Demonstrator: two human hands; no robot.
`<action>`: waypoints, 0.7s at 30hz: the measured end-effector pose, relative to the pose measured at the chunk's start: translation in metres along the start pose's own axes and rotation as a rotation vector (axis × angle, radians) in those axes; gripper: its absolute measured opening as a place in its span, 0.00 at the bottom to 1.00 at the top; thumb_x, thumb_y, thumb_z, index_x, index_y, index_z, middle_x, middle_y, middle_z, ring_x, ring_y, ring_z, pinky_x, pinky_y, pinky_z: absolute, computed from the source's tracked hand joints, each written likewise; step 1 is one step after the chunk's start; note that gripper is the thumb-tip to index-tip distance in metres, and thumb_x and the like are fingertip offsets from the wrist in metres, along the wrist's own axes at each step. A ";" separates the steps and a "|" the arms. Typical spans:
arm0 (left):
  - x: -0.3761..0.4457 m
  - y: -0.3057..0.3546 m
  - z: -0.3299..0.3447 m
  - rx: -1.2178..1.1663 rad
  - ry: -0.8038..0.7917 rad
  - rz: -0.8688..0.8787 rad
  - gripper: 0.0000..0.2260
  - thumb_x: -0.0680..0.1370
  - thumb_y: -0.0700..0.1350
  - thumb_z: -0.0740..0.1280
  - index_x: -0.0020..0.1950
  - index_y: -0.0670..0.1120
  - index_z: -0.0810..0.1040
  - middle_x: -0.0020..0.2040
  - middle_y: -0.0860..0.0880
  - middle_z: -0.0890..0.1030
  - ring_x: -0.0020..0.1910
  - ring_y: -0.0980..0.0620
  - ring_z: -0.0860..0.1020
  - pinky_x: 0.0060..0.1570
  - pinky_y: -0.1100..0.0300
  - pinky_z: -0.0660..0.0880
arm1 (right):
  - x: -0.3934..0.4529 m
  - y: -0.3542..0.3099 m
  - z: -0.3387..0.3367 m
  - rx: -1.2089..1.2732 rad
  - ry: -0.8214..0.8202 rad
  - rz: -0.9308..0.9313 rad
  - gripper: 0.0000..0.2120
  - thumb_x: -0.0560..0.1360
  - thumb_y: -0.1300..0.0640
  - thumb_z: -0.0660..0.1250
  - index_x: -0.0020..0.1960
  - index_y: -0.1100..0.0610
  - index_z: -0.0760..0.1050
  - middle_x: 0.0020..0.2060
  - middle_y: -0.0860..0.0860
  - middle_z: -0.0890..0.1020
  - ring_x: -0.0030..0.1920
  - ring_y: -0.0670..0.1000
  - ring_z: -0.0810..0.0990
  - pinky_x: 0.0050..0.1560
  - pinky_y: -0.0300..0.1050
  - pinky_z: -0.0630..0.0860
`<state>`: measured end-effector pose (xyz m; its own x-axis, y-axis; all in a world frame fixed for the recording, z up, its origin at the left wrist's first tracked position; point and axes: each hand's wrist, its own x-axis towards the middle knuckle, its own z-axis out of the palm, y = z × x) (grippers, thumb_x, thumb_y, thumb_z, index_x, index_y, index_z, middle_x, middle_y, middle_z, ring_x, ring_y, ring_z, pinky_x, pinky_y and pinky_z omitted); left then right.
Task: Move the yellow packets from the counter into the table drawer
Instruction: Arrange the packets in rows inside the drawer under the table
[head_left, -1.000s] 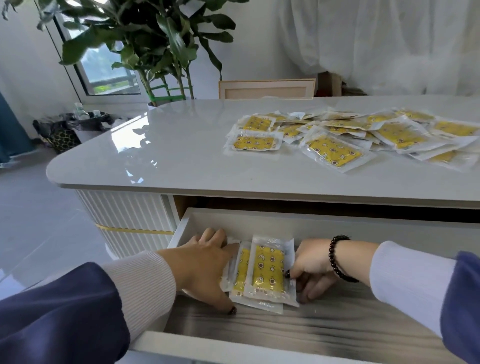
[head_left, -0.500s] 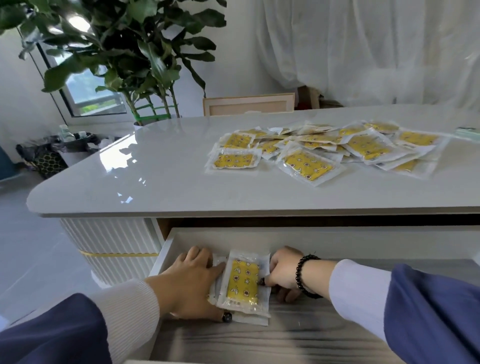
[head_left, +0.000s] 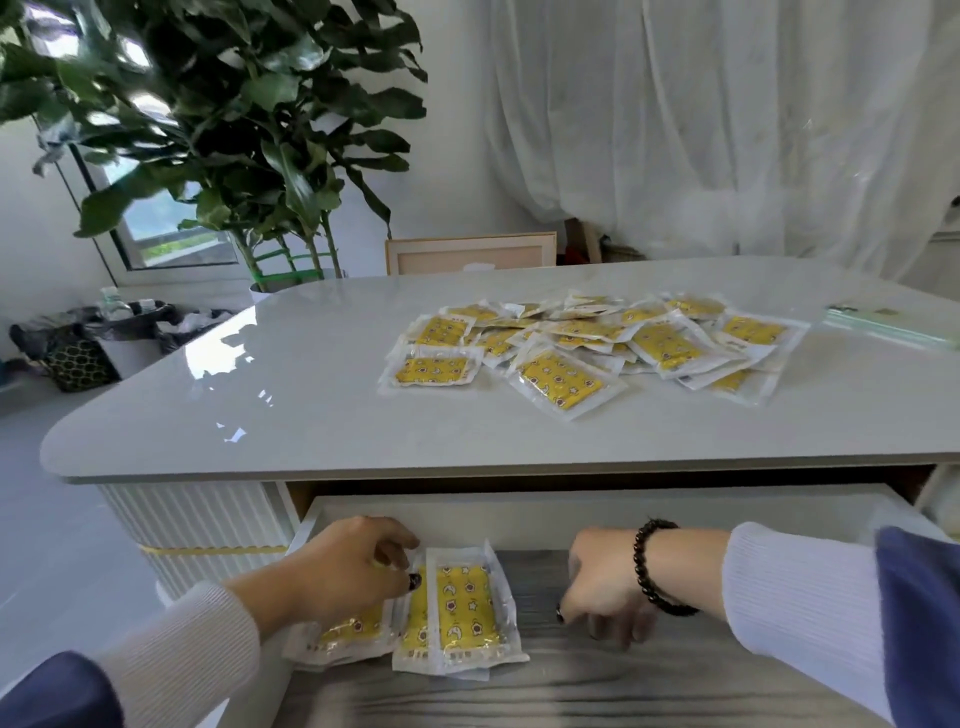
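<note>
Several yellow packets (head_left: 563, 375) in clear wrappers lie in a loose pile on the grey counter (head_left: 270, 410), right of its middle. Below the counter edge the table drawer (head_left: 566, 512) stands pulled out, with a wood-grain floor. A small stack of yellow packets (head_left: 464, 609) lies at the drawer's left end. My left hand (head_left: 343, 571) hovers over the left part of that stack with fingers loosely curled, hiding some packets. My right hand (head_left: 602, 584), with a black bead bracelet on the wrist, hangs inside the drawer to the right of the stack, fingers loosely curled and holding nothing.
A large potted plant (head_left: 234, 135) stands behind the counter's left end. A wooden frame (head_left: 470, 253) leans behind the counter. A clear flat bag (head_left: 893, 326) lies at the counter's far right. Black bins (head_left: 124, 332) stand on the floor at left.
My right hand has let go of the stack and moved right, away from it. My left hand has lifted off the packets' left edge. The stack stays at the drawer's left end.
</note>
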<state>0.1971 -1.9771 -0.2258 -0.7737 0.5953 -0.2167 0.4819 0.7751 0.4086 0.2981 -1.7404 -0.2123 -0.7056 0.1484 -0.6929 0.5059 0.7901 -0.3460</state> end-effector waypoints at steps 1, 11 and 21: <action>-0.001 0.003 0.001 0.002 0.004 0.002 0.20 0.76 0.51 0.67 0.67 0.53 0.72 0.56 0.59 0.77 0.55 0.60 0.76 0.51 0.70 0.73 | -0.005 0.008 -0.001 0.000 -0.003 0.007 0.12 0.76 0.53 0.64 0.53 0.61 0.73 0.34 0.50 0.80 0.28 0.49 0.78 0.31 0.42 0.76; 0.019 0.060 0.044 0.351 -0.098 0.062 0.36 0.70 0.62 0.68 0.74 0.53 0.61 0.67 0.51 0.73 0.63 0.48 0.74 0.61 0.51 0.74 | -0.003 0.068 0.013 0.038 0.104 0.042 0.09 0.72 0.55 0.64 0.35 0.56 0.77 0.39 0.56 0.84 0.30 0.52 0.79 0.28 0.40 0.75; 0.024 0.036 0.044 0.476 -0.212 0.047 0.41 0.64 0.59 0.77 0.72 0.51 0.63 0.64 0.52 0.74 0.60 0.50 0.74 0.56 0.56 0.74 | 0.009 0.072 0.022 0.106 0.100 -0.053 0.10 0.73 0.59 0.63 0.34 0.55 0.76 0.33 0.51 0.81 0.28 0.48 0.78 0.25 0.35 0.73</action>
<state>0.2140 -1.9254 -0.2551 -0.6703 0.6232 -0.4028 0.6858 0.7276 -0.0156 0.3393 -1.6954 -0.2574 -0.7761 0.1710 -0.6070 0.5123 0.7322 -0.4488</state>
